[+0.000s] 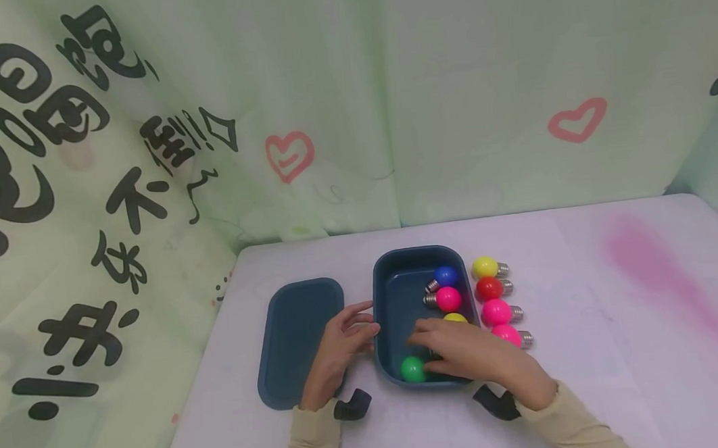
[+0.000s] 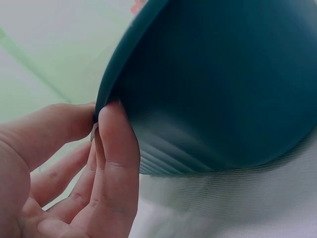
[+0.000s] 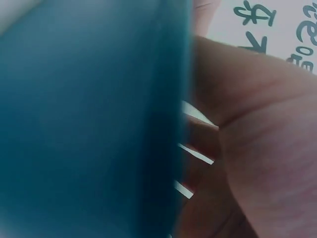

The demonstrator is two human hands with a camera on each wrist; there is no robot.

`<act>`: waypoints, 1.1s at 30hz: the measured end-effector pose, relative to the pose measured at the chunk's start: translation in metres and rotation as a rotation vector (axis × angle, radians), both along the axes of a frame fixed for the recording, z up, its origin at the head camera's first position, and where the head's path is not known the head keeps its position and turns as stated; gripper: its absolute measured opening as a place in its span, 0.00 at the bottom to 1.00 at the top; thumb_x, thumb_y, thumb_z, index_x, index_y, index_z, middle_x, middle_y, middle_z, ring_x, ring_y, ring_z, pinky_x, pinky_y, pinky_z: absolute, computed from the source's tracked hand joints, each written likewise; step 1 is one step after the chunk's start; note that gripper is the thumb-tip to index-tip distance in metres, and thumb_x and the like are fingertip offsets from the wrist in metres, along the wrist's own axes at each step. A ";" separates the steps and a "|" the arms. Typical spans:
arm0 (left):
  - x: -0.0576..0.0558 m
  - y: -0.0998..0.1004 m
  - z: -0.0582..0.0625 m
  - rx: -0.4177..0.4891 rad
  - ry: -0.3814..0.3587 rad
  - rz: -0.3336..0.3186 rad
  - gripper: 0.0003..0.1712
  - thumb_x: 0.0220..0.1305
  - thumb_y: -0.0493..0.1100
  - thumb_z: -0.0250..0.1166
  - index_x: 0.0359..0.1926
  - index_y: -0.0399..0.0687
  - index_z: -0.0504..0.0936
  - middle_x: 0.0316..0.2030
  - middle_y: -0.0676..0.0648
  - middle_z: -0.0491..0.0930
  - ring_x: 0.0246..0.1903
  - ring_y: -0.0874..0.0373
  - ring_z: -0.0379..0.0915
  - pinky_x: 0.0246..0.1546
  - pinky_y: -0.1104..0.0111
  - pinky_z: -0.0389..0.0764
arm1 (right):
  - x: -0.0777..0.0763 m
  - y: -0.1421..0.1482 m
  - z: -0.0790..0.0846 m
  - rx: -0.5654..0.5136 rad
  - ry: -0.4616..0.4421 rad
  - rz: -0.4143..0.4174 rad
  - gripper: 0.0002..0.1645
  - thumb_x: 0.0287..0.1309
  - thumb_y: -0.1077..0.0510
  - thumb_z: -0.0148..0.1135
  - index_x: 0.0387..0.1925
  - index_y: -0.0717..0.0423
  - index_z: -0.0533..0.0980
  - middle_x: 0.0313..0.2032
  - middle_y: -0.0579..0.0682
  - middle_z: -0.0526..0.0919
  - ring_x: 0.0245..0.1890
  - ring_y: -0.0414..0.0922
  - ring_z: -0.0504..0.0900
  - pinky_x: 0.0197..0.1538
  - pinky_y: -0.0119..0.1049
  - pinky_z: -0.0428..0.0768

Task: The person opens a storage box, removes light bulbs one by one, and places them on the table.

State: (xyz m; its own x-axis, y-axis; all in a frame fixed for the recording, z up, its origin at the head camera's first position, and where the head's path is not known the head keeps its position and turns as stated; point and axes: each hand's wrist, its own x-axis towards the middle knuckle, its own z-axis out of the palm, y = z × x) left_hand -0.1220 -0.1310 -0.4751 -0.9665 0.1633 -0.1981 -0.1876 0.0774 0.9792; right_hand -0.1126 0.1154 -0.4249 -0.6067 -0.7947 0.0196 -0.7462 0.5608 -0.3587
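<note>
A dark blue plastic box (image 1: 391, 263) stands on the table with light bulbs in it. My left hand (image 1: 343, 340) is at its left side; in the left wrist view the thumb and a finger (image 2: 116, 131) pinch its rim. My right hand (image 1: 463, 347) reaches over the right wall into the box, fingers bent down. Its thumb is right beside a green bulb (image 1: 413, 370), whose base is hidden. A yellow bulb (image 1: 455, 318) is partly covered by the hand. In the right wrist view the box wall (image 3: 94, 119) hides the fingertips; I cannot tell what they hold.
Further back in the box lie a blue bulb (image 1: 446, 275) and a pink bulb (image 1: 448, 299). Right of the box, yellow (image 1: 484, 267), red (image 1: 489, 288) and pink bulbs (image 1: 496, 311) form a column. A flat blue lid (image 1: 298, 342) lies to the left. A curtain (image 1: 450, 111) hangs behind the table.
</note>
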 end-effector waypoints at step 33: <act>0.000 -0.001 -0.001 0.017 0.007 -0.011 0.30 0.63 0.42 0.70 0.65 0.45 0.74 0.47 0.42 0.80 0.39 0.59 0.79 0.37 0.69 0.83 | -0.004 -0.011 0.003 -0.055 -0.114 0.026 0.23 0.55 0.53 0.73 0.54 0.49 0.82 0.47 0.45 0.81 0.43 0.37 0.82 0.48 0.31 0.83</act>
